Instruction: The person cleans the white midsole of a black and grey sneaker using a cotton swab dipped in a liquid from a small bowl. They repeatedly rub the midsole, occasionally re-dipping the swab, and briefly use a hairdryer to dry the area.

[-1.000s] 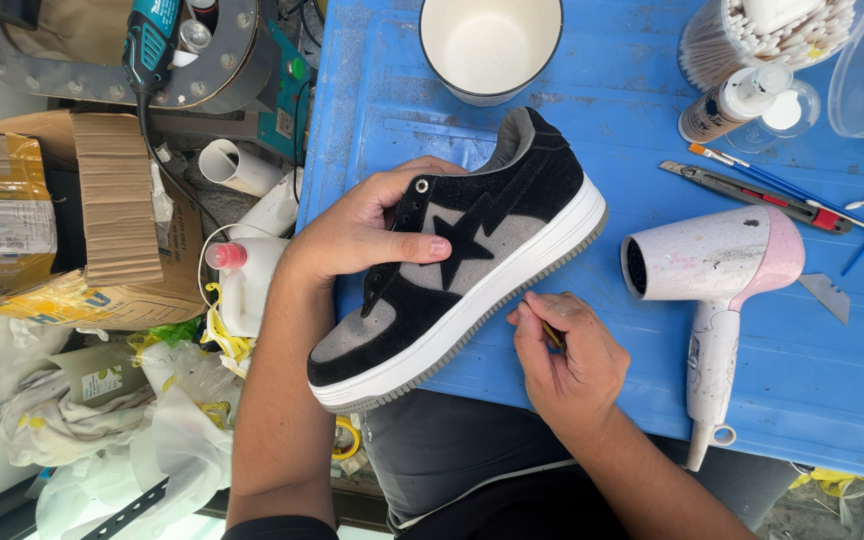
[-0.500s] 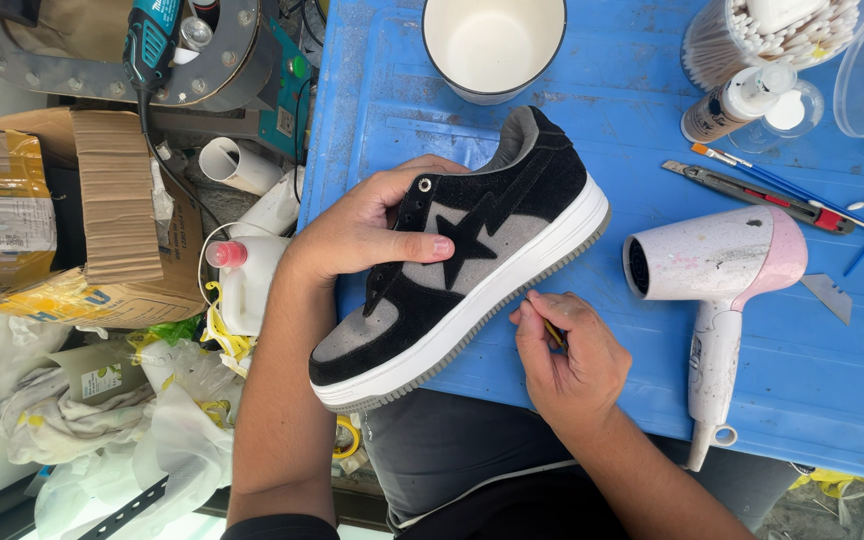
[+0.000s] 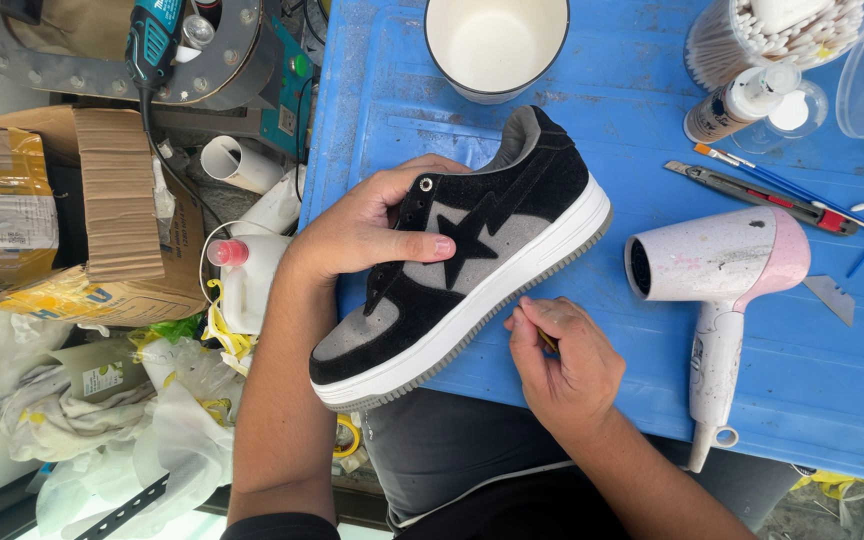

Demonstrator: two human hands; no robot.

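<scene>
The left hand (image 3: 377,225) grips a black and grey sneaker (image 3: 462,260) across its laced top, thumb lying along the side panel by the star shape. The right hand (image 3: 567,360) is curled shut around a thin tool (image 3: 546,340), mostly hidden in the fist, its tip at the white sole edge. The sneaker lies on its side, tilted over the near edge of the blue counter (image 3: 632,110), toe toward 7 o'clock and heel toward 1 o'clock. At 12 o'clock from the heel stands a white cup (image 3: 497,45). At 3 o'clock from the sneaker lies a pink and white hair dryer (image 3: 722,270), and beyond it, at 2 o'clock, a utility knife (image 3: 752,195) and a small brush (image 3: 792,190).
</scene>
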